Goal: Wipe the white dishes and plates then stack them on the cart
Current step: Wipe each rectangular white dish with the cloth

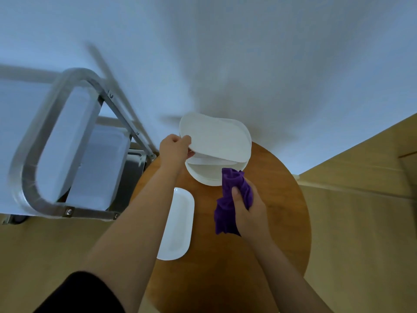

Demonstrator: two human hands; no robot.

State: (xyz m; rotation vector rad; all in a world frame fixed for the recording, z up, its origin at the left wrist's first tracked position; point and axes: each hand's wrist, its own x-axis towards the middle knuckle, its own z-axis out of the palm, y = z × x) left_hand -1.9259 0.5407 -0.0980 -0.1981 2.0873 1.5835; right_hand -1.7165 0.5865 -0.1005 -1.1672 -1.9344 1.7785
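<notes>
My left hand (174, 150) grips the left rim of a white plate (216, 138) and holds it tilted up off a stack of white plates (203, 172) at the far side of the round wooden table (270, 211). A bunched purple cloth (230, 199) is clutched in my right hand (248, 206), just in front of the stack and touching its near rim. Under my left forearm lies an oblong white dish (178, 224) on the table. The metal cart (65, 150) stands to the left, with white dishes (67, 141) on its shelves.
The cart's curved metal handle (29, 177) rises close to the table's left edge. A white wall fills the far side. Light wooden floor (361, 222) surrounds the table, and a baseboard runs along the right.
</notes>
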